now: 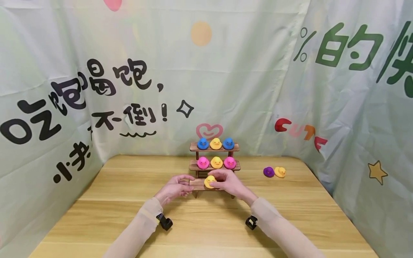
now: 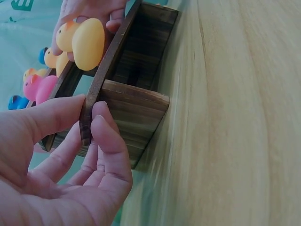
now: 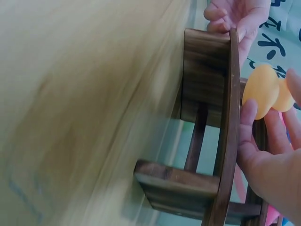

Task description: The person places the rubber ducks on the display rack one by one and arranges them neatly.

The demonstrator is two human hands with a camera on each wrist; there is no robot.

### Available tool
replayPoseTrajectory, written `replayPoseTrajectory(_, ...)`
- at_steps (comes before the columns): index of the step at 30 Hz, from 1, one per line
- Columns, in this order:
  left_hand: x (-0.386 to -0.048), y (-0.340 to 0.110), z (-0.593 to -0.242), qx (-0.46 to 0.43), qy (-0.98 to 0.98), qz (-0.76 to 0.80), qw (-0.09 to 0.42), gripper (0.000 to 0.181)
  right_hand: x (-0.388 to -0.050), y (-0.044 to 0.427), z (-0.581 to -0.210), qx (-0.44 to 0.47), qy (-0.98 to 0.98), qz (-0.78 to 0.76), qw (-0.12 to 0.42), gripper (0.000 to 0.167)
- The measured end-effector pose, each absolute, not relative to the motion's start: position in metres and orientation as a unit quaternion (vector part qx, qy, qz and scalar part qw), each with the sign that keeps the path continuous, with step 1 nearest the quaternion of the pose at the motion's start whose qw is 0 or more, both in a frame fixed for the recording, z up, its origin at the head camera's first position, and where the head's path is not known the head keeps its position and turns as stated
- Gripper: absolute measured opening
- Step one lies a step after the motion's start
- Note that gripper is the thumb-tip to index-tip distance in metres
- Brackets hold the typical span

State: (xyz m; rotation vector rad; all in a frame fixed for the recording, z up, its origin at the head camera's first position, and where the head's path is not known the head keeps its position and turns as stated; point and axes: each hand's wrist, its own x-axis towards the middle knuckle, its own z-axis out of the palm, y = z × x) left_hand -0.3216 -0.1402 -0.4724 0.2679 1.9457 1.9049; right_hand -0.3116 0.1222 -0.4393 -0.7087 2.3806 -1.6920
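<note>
A three-tier wooden stand (image 1: 196,183) rises from the table. My left hand (image 1: 174,188) pinches the left end of its lowest shelf, thumb on top and fingers beneath, as the left wrist view shows. With thumb and fingers about it, my right hand (image 1: 230,182) holds a yellow rubber duck (image 1: 210,181) at that shelf's middle. On the middle tier a yellow duck (image 1: 216,163) sits between a pink duck (image 1: 203,163) and another pink one. Up top, a yellow duck (image 1: 216,144) has a blue duck (image 1: 203,144) on either side.
To the right of the stand, a purple duck (image 1: 268,172) and a yellow duck (image 1: 280,172) lie side by side on the wooden table (image 1: 129,222). A pale printed cloth (image 1: 232,71) hangs behind the table and along its sides.
</note>
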Motion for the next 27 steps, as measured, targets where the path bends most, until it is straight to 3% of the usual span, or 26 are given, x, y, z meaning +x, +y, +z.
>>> replayPoseTrajectory(9, -0.321, -0.14, -0.47, 0.097, 0.695, 0.684, 0.201, 0.04, -0.31, 0.11, -0.443, -0.211, 0.785, -0.58, 0.062, 0.038)
replayPoseTrajectory(27, -0.321, -0.139, -0.469, 0.1, 0.694, 0.683, 0.203, 0.042, -0.311, 0.095, -0.445, -0.197, 0.777, -0.593, 0.07, 0.037)
